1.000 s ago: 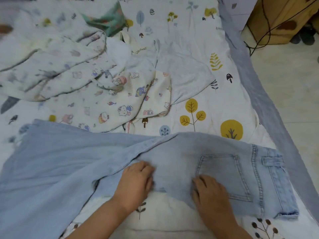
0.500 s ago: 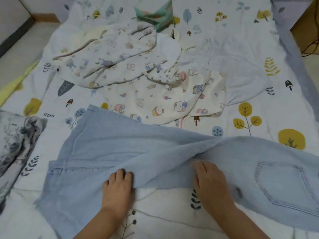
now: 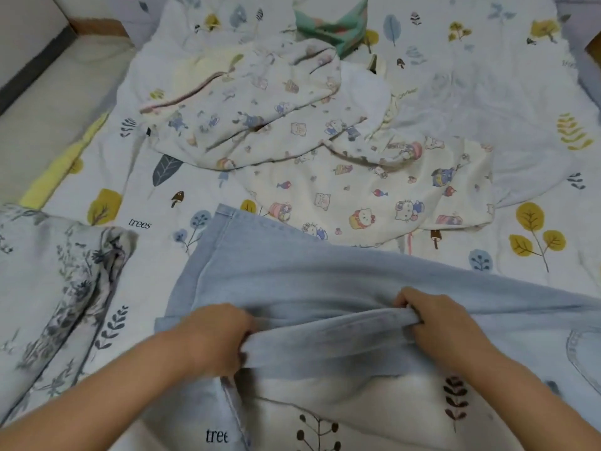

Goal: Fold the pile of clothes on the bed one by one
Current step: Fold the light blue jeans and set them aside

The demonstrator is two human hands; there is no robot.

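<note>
We grip a pair of light blue jeans (image 3: 325, 275) spread across the near part of the bed (image 3: 422, 405), our left hand (image 3: 216, 336) and right hand (image 3: 435, 317) each curled tightly around a bunched fold of denim along the near edge of one leg. The fold is lifted slightly off the tree-printed sheet between the two fists, while the hem of the leg lies flat toward the left and a back pocket (image 3: 582, 353) shows at the right edge. Beyond the jeans, the unfolded pile waits: a cream cartoon-print garment (image 3: 374, 196) touching the denim's far edge, a paler printed garment (image 3: 247, 109) heaped on it, a plain white garment (image 3: 481, 105) to the right, and a green patterned cloth (image 3: 331, 27) at the far side. A grey floral fabric (image 3: 55, 288) lies at the left.
</note>
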